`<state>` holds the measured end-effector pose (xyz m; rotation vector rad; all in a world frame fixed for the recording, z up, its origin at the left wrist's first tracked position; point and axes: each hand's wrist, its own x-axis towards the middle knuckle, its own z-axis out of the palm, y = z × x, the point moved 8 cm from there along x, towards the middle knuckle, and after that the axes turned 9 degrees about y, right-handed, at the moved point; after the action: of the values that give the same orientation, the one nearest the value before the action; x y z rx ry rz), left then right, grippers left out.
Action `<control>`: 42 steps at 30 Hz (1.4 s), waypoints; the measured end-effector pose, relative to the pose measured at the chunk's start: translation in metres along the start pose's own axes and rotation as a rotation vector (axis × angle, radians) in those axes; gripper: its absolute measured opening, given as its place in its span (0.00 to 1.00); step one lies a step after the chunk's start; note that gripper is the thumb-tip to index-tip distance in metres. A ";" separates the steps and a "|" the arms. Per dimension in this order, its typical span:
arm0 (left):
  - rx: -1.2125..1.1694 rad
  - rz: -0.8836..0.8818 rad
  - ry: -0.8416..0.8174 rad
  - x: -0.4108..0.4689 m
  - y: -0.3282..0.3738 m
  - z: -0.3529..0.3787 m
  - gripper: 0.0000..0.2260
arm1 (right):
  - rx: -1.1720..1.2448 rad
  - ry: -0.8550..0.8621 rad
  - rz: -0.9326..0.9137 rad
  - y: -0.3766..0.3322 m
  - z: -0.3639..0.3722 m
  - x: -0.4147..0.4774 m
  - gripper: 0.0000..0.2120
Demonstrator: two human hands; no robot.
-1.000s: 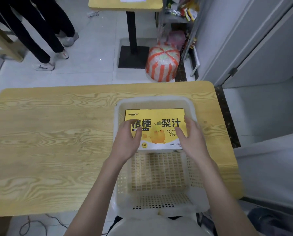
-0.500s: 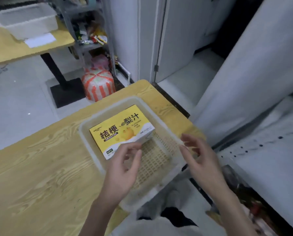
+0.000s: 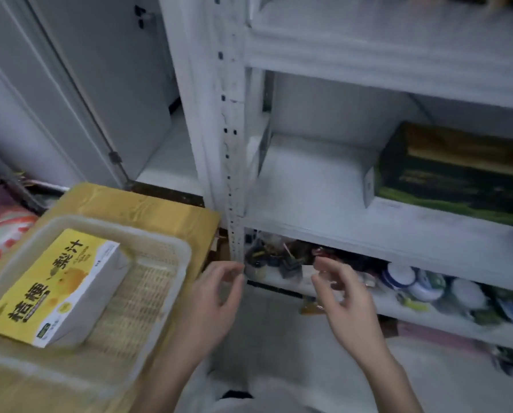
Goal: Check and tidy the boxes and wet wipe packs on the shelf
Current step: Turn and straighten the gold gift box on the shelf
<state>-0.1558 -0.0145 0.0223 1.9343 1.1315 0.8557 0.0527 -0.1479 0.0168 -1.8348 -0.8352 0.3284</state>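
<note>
- The yellow box lies flat in the basket — its long side runs from near-left to far-right.
- The left hand and right hand are loose — holding nothing.

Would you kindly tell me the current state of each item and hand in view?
Yellow box: closed, lying in the basket, untouched.
Basket: resting on the table, holding the yellow box.
Left hand: open, holding nothing.
Right hand: open, holding nothing.
Dark box: lying on the middle shelf, too blurred to read.
Bowls: sitting on the lower shelf among clutter.
</note>
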 end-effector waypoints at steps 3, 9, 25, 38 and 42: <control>-0.007 0.086 -0.076 -0.017 0.046 0.060 0.07 | -0.013 0.080 0.000 0.032 -0.068 -0.015 0.10; -0.091 0.186 -0.216 -0.075 0.144 0.169 0.06 | -0.017 0.238 0.077 0.091 -0.208 -0.052 0.11; -0.019 0.085 -0.302 -0.066 0.156 0.269 0.08 | -0.094 0.309 0.252 0.189 -0.314 -0.026 0.10; -0.085 -0.021 -0.186 0.097 0.162 0.330 0.14 | -0.189 0.338 0.284 0.208 -0.346 0.159 0.20; -0.152 -0.139 -0.123 0.142 0.163 0.352 0.28 | -0.160 0.372 0.325 0.225 -0.367 0.208 0.29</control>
<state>0.2566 -0.0330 0.0031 1.7378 1.0823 0.7164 0.5010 -0.3137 0.0001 -2.0993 -0.3134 0.1160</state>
